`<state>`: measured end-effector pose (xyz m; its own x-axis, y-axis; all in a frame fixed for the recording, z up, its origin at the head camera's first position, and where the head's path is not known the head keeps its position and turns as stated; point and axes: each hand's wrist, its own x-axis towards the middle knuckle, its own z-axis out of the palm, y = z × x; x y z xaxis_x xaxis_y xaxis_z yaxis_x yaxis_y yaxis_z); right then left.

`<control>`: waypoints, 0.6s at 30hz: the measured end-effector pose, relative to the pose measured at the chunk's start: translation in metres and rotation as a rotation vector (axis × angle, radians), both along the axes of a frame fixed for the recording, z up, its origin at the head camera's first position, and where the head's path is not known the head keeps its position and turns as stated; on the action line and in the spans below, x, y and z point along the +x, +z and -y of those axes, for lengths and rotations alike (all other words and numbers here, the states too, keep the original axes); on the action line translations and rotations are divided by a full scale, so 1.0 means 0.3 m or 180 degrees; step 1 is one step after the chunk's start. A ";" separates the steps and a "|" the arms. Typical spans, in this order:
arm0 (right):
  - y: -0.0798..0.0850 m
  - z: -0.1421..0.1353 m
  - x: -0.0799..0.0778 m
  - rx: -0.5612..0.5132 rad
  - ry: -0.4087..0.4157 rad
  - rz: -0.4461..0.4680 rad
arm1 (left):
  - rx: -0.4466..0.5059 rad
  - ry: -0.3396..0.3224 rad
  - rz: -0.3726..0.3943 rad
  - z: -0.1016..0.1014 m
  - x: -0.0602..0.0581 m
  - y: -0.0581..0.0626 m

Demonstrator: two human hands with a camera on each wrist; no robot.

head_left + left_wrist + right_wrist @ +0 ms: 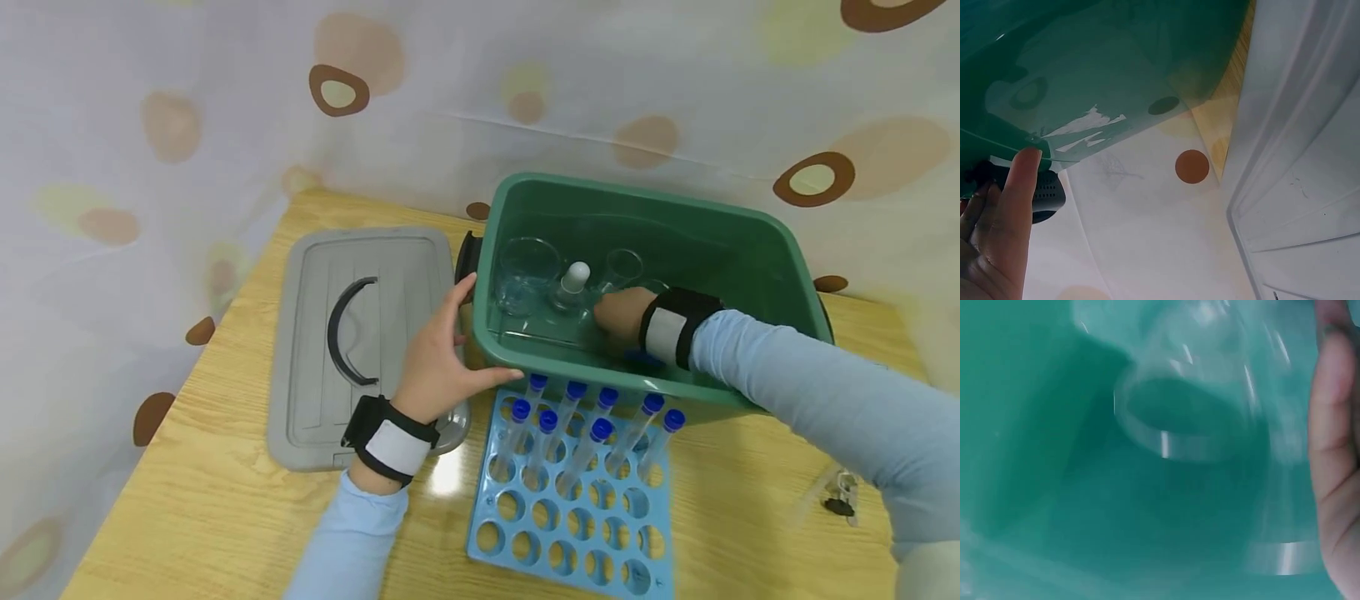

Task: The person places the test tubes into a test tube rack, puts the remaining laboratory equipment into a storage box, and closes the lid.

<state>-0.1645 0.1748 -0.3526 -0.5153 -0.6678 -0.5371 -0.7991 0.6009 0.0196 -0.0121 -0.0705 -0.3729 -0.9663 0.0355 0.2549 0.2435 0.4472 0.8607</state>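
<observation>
My left hand rests against the left end of a green bin, thumb and forefinger spread along its side. In the left wrist view its fingers lie by the bin's black side handle. My right hand reaches down inside the bin, among clear glassware; its fingertips are hidden in the head view. The right wrist view shows part of this hand beside blurred clear vessels; what it holds, if anything, is unclear. A small bottle with a white bulb top stands left of it.
A grey lid with black handle lies left of the bin. In front, a light-blue rack holds several blue-capped tubes. A clear round item sits by my left wrist. Small metal clamps lie at the right.
</observation>
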 end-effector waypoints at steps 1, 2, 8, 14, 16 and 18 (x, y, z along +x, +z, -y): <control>0.036 -0.001 -0.001 -0.0158 -0.0094 -0.0061 | 0.0011 -0.0002 0.0032 0.007 -0.003 0.000; 0.078 -0.006 -0.003 -0.0336 -0.0189 -0.0154 | 0.0017 -0.0004 0.0058 0.015 -0.008 -0.001; 0.323 -0.165 -0.006 -0.1219 -0.1090 -0.0796 | -0.0005 0.0158 0.0134 0.087 -0.035 -0.019; 0.235 -0.516 0.007 -0.1273 -0.2358 -0.0849 | -0.0052 0.0280 0.0109 0.132 -0.066 -0.040; 0.161 -0.619 0.029 -0.1068 -0.2561 -0.0584 | -0.0060 0.0297 0.0095 0.139 -0.076 -0.042; 0.084 -0.696 0.060 -0.0852 -0.2713 -0.0269 | -0.0058 0.0306 0.0099 0.146 -0.085 -0.041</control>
<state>-0.1464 0.3836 -0.3273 -0.9242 -0.1379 -0.3562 -0.0819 0.9824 -0.1678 -0.0376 -0.1142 -0.3853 -0.9729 -0.0535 0.2248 0.1718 0.4830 0.8586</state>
